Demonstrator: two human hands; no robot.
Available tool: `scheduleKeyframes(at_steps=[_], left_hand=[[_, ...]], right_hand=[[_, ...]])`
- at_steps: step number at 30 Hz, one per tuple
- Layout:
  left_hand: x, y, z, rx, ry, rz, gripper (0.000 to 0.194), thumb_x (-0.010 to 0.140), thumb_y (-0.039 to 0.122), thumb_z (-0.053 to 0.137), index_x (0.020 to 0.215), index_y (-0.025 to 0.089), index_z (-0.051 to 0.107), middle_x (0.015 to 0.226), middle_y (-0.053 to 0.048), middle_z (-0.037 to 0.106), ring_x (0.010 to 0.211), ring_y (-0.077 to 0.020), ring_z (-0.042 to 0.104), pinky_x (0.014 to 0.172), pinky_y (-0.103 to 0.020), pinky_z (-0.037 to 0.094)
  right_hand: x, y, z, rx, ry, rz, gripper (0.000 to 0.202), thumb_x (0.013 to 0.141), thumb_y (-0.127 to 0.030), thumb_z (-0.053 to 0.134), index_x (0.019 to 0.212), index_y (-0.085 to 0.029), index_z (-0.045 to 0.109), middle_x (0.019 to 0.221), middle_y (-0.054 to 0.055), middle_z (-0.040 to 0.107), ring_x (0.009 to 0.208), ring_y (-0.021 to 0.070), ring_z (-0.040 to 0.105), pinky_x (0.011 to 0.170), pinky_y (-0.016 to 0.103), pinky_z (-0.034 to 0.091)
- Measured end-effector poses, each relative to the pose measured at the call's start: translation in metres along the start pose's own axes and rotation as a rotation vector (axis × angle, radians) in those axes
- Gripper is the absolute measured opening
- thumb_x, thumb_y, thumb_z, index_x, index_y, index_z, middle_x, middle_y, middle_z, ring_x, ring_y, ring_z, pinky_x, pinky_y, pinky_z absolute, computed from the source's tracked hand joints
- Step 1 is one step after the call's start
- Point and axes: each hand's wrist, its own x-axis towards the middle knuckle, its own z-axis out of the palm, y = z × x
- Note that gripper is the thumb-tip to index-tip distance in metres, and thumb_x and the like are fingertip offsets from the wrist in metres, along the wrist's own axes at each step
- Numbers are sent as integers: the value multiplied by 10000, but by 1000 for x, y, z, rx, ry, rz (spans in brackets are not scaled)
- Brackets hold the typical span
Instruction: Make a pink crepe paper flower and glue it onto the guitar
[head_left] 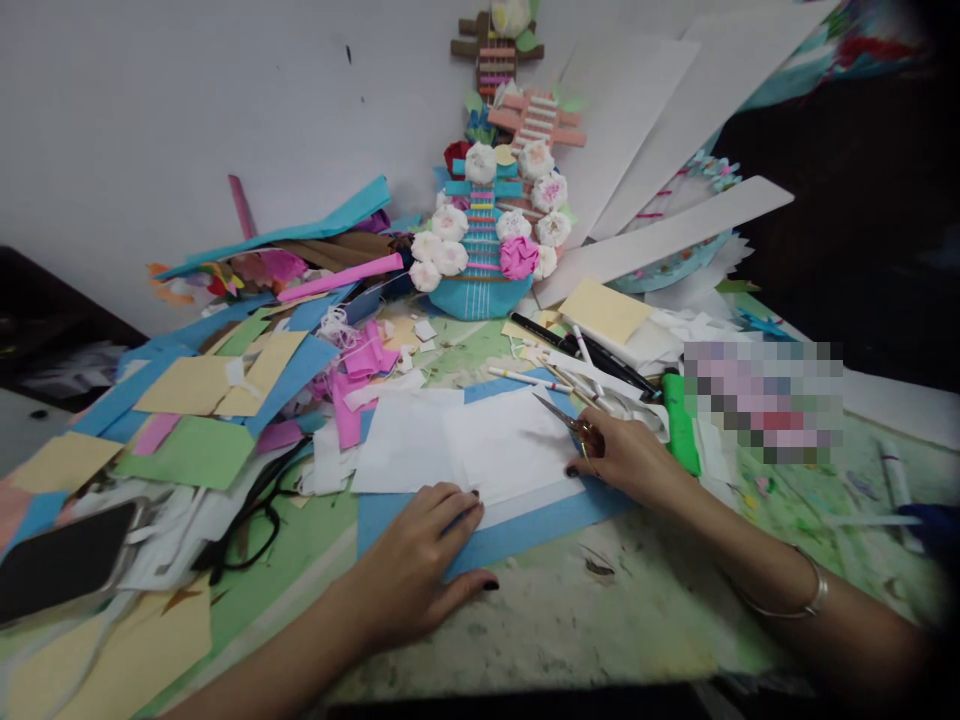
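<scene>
White sheets of paper [514, 440] lie over a blue sheet [555, 527] in front of me. My left hand [435, 560] rests on their lower edge, fingertips on the paper and thumb spread apart on the tabletop. Around a small pair of scissors [570, 420] with gold-toned handles, my right hand [626, 452] is closed. The scissors' blades point up and left above the right part of the white paper. Part of the handles is hidden by my fingers.
Coloured paper pieces [187, 450], a phone [67, 560] and black glasses [255, 500] crowd the left side. Paper guitar-shaped crafts with flowers [480, 270] stand against the wall. Black pens [551, 335], white strips and a green roll [680, 425] lie behind my right hand.
</scene>
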Motion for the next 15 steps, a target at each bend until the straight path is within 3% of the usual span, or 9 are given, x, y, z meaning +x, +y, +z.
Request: scheduleKeyframes(at_steps=[6,11,15], left_hand=[[2,2,6,52,67,8,448,849,411,524,1131,65,566,1069,-210,588,1020,-304,527,847,-499,482],[2,9,7,129,17,-21,535,856,477,477,1112,16,564,989,-221,589,929,-304,536,781,-491,493],[8,11,-5,100,-84,-74,460,854,454,493,1106,79,579,955,-174,609,883,-287,550,754,-476,493]], right_hand=[[-2,2,-2,158,132,33,200,768,-334,599,803,-211,446,688,2,584,619,167,535,524,250,319],[6,6,6,254,47,-24,214,682,-279,646,765,-203,463,685,-8,554,617,157,496,536,247,328],[13,2,-1,427,-22,-55,203,639,-211,627,735,-199,449,626,-43,466,561,123,438,523,240,325]])
